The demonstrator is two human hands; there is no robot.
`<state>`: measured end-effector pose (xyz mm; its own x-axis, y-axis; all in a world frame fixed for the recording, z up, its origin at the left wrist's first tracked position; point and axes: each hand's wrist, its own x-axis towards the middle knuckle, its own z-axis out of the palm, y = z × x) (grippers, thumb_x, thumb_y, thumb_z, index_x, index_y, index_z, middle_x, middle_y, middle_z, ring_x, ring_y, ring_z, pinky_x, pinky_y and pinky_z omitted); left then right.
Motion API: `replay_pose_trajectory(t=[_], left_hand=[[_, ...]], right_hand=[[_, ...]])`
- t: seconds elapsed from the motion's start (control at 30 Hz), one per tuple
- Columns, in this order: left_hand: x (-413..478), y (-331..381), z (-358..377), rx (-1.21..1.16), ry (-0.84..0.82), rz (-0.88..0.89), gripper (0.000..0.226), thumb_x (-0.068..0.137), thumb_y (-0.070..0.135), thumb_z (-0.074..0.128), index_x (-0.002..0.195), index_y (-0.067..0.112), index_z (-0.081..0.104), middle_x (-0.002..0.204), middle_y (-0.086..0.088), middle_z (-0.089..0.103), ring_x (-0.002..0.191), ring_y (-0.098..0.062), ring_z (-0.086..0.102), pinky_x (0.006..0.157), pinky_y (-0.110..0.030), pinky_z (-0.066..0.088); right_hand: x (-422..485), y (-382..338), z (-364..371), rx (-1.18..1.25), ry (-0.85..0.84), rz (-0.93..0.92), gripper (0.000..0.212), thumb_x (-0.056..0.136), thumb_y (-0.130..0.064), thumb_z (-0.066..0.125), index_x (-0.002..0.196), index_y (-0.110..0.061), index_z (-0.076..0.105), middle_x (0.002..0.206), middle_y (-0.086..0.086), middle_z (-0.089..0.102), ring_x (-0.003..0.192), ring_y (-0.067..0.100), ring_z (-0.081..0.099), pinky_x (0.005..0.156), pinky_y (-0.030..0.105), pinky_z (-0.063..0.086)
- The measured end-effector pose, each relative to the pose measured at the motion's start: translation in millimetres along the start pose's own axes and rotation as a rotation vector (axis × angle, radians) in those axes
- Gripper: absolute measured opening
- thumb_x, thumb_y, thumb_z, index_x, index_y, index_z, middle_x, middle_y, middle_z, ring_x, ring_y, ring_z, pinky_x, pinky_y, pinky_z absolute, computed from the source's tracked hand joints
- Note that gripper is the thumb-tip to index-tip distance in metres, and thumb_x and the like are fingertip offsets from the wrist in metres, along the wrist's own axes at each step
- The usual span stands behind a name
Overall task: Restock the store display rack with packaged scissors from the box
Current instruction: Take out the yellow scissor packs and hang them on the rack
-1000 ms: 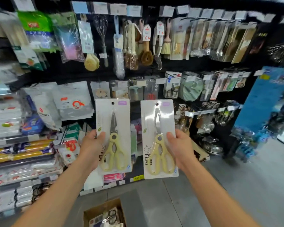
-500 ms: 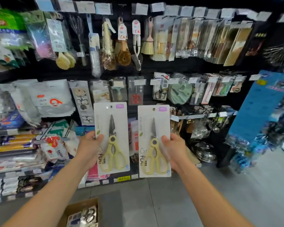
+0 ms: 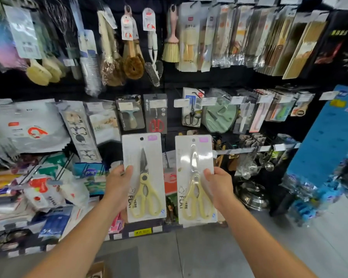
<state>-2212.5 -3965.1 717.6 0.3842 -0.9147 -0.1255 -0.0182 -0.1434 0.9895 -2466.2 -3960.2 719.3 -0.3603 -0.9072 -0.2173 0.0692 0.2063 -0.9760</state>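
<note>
Left hand [image 3: 117, 183] grips a white carded pack of yellow-handled scissors [image 3: 144, 177], thumb in front, fingers hidden behind; right hand [image 3: 219, 183] grips a matching second pack [image 3: 195, 177], blade lost in glare. Both stand upright, blades up, before the black display rack [image 3: 209, 81]. Brown cardboard box [image 3: 97, 270] is cut off below.

Brushes [image 3: 133, 65] hang above my left hand [image 3: 117, 185]; steel lid [image 3: 251, 195] just right of my right hand [image 3: 221, 183].

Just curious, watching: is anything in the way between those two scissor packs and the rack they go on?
Nothing visible does. The left hand holds the left scissors pack and the right hand the right scissors pack in open air before the display rack. Which hook is meant is unclear.
</note>
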Motion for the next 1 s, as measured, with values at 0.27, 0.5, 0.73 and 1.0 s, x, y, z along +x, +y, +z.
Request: replay_pose_trajectory(t=[0.27, 0.5, 0.73, 1.0], left_hand=[[100, 8, 64, -0.096, -0.041, -0.033, 0.015, 0.098, 0.017, 0.054, 0.090, 0.016, 0.067, 0.079, -0.003, 0.073, 0.064, -0.017, 0.067, 0.057, -0.030, 0.054], [158, 4, 107, -0.071, -0.026, -0.031, 0.018, 0.096, 0.006, 0.053, 0.085, 0.013, 0.066, 0.080, -0.009, 0.070, 0.065, -0.017, 0.065, 0.057, -0.029, 0.054], [194, 0, 136, -0.148, 0.049, -0.089, 0.018, 0.098, 0.006, 0.050, 0.092, 0.016, 0.064, 0.087, -0.008, 0.072, 0.072, -0.023, 0.069, 0.059, -0.033, 0.055], [214, 5, 150, -0.159, 0.094, -0.088, 0.022, 0.098, 0.007, 0.052, 0.089, 0.021, 0.065, 0.092, -0.007, 0.072, 0.080, -0.026, 0.068, 0.072, -0.037, 0.054]], right_hand=[[142, -12, 33, -0.074, 0.068, 0.001, 0.013, 0.089, -0.024, 0.059, 0.084, -0.016, 0.068, 0.078, 0.007, 0.068, 0.073, 0.022, 0.058, 0.070, 0.034, 0.050], [242, -13, 62, -0.114, 0.016, -0.002, 0.018, 0.090, -0.007, 0.053, 0.073, -0.011, 0.060, 0.068, 0.002, 0.061, 0.069, 0.019, 0.057, 0.062, 0.027, 0.042], [308, -28, 87, -0.149, -0.030, -0.057, 0.016, 0.089, -0.002, 0.054, 0.075, 0.002, 0.062, 0.072, 0.022, 0.062, 0.063, 0.025, 0.058, 0.050, 0.017, 0.035], [331, -33, 92, -0.116, -0.134, -0.200, 0.032, 0.090, -0.003, 0.056, 0.064, -0.022, 0.056, 0.067, -0.001, 0.057, 0.057, 0.007, 0.045, 0.051, 0.015, 0.036]])
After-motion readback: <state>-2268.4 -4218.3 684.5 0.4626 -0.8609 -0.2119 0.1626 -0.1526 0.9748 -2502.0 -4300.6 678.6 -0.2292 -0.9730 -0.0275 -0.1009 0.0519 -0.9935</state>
